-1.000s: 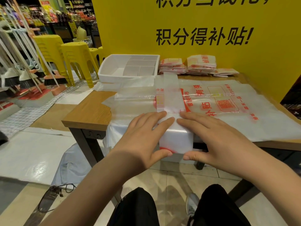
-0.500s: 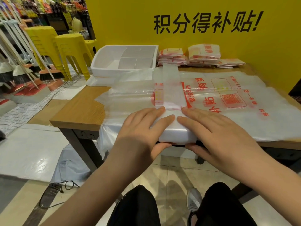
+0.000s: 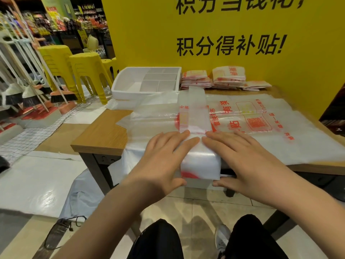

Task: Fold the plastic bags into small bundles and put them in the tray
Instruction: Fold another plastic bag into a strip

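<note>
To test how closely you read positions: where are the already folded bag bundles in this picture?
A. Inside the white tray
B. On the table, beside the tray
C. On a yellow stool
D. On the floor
B: the folded bundles are stacked on the wooden table next to the white tray, outside its compartments.

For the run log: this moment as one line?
phase: folding | bag strip: over table edge | left hand: pressing strip | right hand: pressing strip | tray: no bundles visible | folded bundles: beside tray
</note>
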{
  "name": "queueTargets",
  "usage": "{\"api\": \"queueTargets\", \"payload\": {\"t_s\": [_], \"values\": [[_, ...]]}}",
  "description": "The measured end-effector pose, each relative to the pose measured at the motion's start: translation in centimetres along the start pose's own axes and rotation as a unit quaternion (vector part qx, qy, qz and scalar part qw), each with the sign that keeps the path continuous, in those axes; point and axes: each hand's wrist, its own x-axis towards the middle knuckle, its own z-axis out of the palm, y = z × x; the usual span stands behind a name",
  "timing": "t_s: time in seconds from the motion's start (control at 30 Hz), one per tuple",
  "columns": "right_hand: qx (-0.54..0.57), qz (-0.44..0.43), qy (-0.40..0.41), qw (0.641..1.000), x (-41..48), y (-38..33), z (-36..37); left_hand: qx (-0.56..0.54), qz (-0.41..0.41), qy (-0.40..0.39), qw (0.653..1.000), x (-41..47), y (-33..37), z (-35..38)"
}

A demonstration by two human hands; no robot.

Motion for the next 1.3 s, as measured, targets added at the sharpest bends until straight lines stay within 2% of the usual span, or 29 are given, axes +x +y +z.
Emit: {"api": "queueTargets", "payload": {"t_s": [0.1, 0.27, 0.4, 0.57, 0.67, 0.93, 1.3], "values": [[0.051, 0.003, -0.004, 0.999, -0.3, -0.2, -0.9, -0.037, 0.013, -0.031, 0.999, -0.2, -0.3, -1.0], [0.125, 0.018, 0.051, 0.991, -0.4, -0.1, -1.4, -0.139, -0.010, -0.024, 0.990, -0.1, -0.6, -2.8], [0.177, 0.032, 0.046, 0.983, -0.4, -0.4, -1.8, -0.184, -0.017, -0.041, 0.982, -0.4, -0.4, -3.7], [0.227, 0.054, 0.086, 0.969, -0.1, -0.7, -2.2, -0.272, -0.081, -0.006, 0.959, 0.0, -0.2, -4.1], [0.268, 0.063, 0.128, 0.953, 0.3, -1.0, -2.3, -0.307, -0.090, 0.031, 0.947, 0.4, 0.1, -4.3], [0.356, 0.080, 0.126, 0.922, 0.4, -1.1, -2.7, -0.349, -0.105, 0.084, 0.927, 0.3, 0.5, -4.2], [0.299, 0.096, 0.112, 0.943, 1.7, -0.8, -2.3, -0.287, -0.106, 0.082, 0.948, 0.3, -0.2, -3.3]]}}
